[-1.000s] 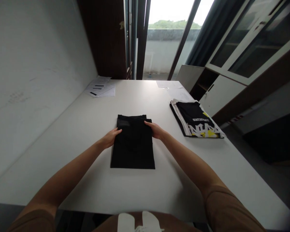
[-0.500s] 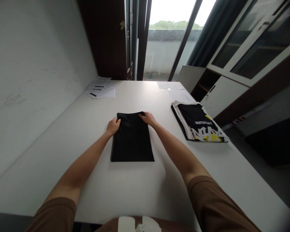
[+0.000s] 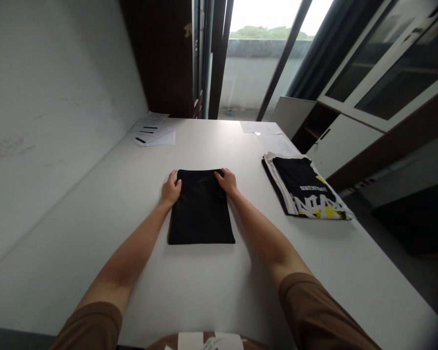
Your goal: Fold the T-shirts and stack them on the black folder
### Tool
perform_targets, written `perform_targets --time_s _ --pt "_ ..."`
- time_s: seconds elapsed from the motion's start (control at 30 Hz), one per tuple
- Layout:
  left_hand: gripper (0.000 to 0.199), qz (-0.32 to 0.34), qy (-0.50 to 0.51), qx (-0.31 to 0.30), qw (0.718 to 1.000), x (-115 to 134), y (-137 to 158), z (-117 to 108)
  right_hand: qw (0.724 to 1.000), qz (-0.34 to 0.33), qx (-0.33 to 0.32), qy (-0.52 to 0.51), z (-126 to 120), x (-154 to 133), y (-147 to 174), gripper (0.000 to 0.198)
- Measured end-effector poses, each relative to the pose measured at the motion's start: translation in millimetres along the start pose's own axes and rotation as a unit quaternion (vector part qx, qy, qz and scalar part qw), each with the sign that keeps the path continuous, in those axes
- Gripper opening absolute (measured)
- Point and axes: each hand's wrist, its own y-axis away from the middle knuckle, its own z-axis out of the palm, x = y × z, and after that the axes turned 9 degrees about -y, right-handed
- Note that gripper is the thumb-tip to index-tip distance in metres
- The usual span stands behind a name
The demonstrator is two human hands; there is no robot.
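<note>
Folded black rectangular fabric piece (image 3: 203, 211) | matte, plain dark upper face, faint creases towards the far end | folded into 1 compact panel, edges fairly straight | lies flat, short sides facing near and far, 2 far corners partly covered | rests mid-width on the smooth white rectangular table (image 3: 200, 287)

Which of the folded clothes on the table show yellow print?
The stack at the right edge of the table; the black cloth between the left hand and right hand shows none.
</note>
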Motion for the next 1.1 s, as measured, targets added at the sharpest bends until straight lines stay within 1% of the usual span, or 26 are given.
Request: perform_targets --time_s 0.07,0.1,0.17,0.23,0.37,0.47,0.57,0.67,0.8,0.87,0.9,0.97,1.03,1.07,1.1 --pt "0.062 0.024 0.049 0.002 0.999 -2.6 -0.1 0.1 1.000 -0.003 0.011 -0.005 1.0 3.0 1.3 0.029" --pt "0.061 0.036 0.072 -0.009 0.997 -3.8 -1.6 0.6 1.000 -0.003 0.015 -0.002 1.7 4.0 2.1 0.030" --pt "0.051 0.059 0.106 -0.044 0.992 -5.3 -7.7 2.5 1.000 -0.001 0.018 0.013 2.8 4.8 3.9 0.029" --pt "0.041 0.068 0.126 -0.074 0.987 -5.2 -17.9 5.3 1.000 0.000 0.015 0.026 3.5 4.3 5.4 0.029" --pt "0.032 0.048 0.159 -0.100 0.981 -2.7 -43.7 12.5 1.000 -0.004 0.005 0.024 2.8 3.3 7.1 0.028" --pt "0.027 0.027 0.184 -0.098 0.978 -2.3 -56.7 18.7 1.000 0.012 0.015 0.017 1.4 4.5 7.4 0.027" --pt "0.029 0.017 0.211 -0.077 0.974 -3.5 -59.2 25.3 0.999 0.025 0.030 0.008 1.1 6.6 7.0 0.028" --pt "0.034 0.018 0.241 -0.060 0.968 -4.1 -54.9 29.5 0.999 0.019 0.039 -0.003 2.1 7.7 6.6 0.028" --pt "0.047 0.036 0.280 -0.070 0.957 -1.3 -47.4 25.9 0.998 0.027 0.049 0.000 2.9 6.7 6.7 0.028" --pt "0.058 0.058 0.316 -0.107 0.941 1.0 -44.7 20.2 0.998 0.031 0.053 0.001 2.6 5.6 6.9 0.028" --pt "0.064 0.069 0.345 -0.131 0.927 2.2 -43.7 17.0 0.998 0.029 0.055 -0.001 2.5 5.2 7.1 0.028" --pt "0.074 0.083 0.417 -0.178 0.887 4.8 -42.5 11.4 0.998 0.018 0.060 -0.011 2.4 4.9 7.2 0.027" --pt "0.084 0.070 0.477 -0.205 0.852 7.6 -41.5 8.3 0.998 0.006 0.061 -0.023 2.5 5.0 7.3 0.027" --pt "0.088 0.052 0.493 -0.216 0.841 9.2 -40.9 7.9 0.998 0.002 0.061 -0.028 2.6 5.2 7.3 0.026" --pt "0.090 0.028 0.498 -0.227 0.837 10.8 -40.2 8.2 0.998 0.001 0.060 -0.031 2.6 5.3 7.3 0.026"
